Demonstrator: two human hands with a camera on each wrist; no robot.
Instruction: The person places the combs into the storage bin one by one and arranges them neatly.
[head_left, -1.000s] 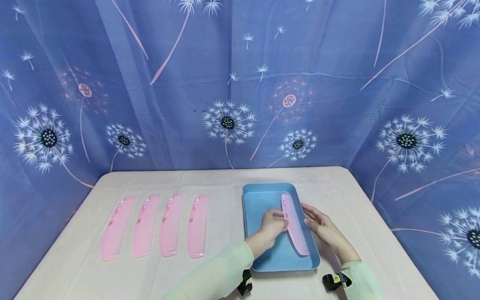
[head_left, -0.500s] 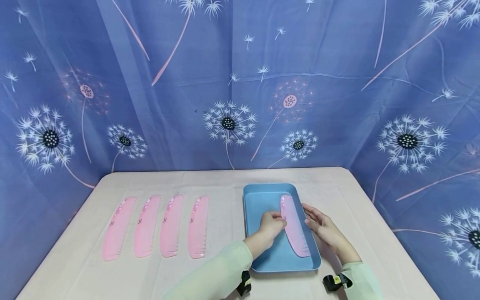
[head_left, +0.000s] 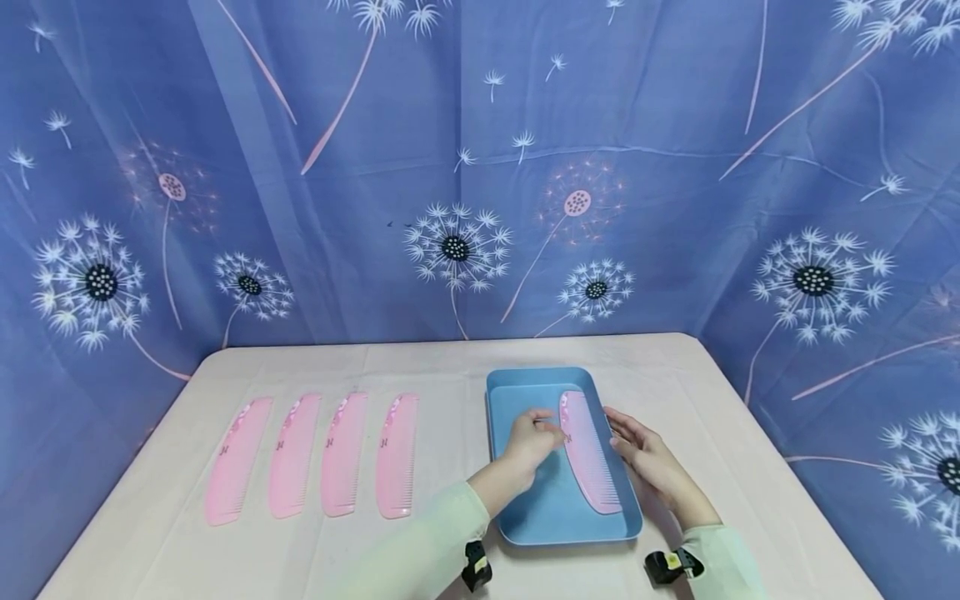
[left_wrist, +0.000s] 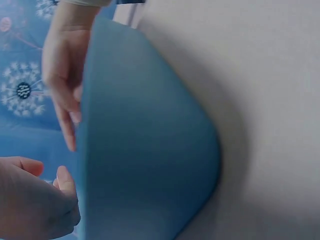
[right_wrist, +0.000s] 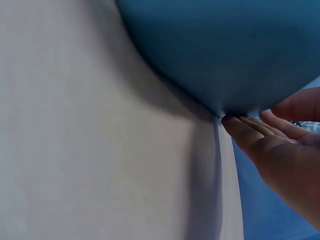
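Pink comb (head_left: 590,457) in blue tray (head_left: 538,518)

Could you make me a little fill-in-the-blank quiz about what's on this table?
1. The tray is coloured ____.
2. Beside it on the table, exactly ____ combs lie in a row.
3. The comb inside the tray is coloured ____.
4. The hand at the tray's outer side is the person's ____ one.

Missing words: blue; four; pink; right.
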